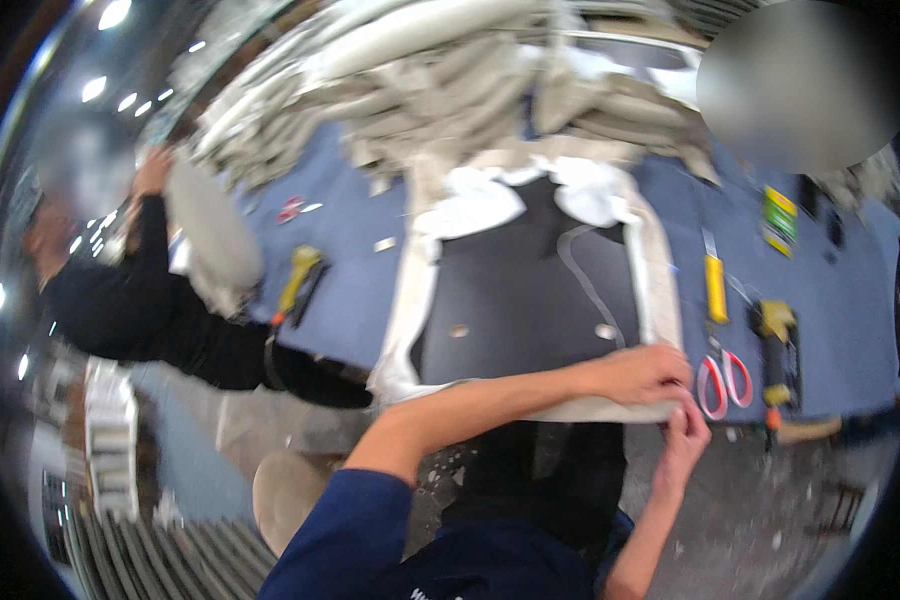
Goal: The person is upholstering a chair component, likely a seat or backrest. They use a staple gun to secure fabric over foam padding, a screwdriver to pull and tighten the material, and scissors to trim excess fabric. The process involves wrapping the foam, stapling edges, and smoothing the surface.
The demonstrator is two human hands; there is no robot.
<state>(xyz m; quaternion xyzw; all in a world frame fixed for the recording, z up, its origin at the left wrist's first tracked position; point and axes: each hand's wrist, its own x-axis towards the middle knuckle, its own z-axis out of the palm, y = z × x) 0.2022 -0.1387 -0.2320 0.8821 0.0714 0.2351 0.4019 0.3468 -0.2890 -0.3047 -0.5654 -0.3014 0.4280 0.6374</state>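
In front of me lies a flat dark panel with a beige fabric cover around its edges. White lining shows along the cover's inner side and bunches up at the far end. My left hand reaches across the near edge, its fingers closed on the cover at the near right corner. Just below it, my right hand pinches the same corner from the outside. A thin pale cord curves over the panel's right part.
Right of the panel are red-handled scissors, a yellow-handled tool, a yellow-black staple gun and a yellow-green packet. Another staple gun and small scissors lie left. Beige covers pile up behind. A co-worker stands left.
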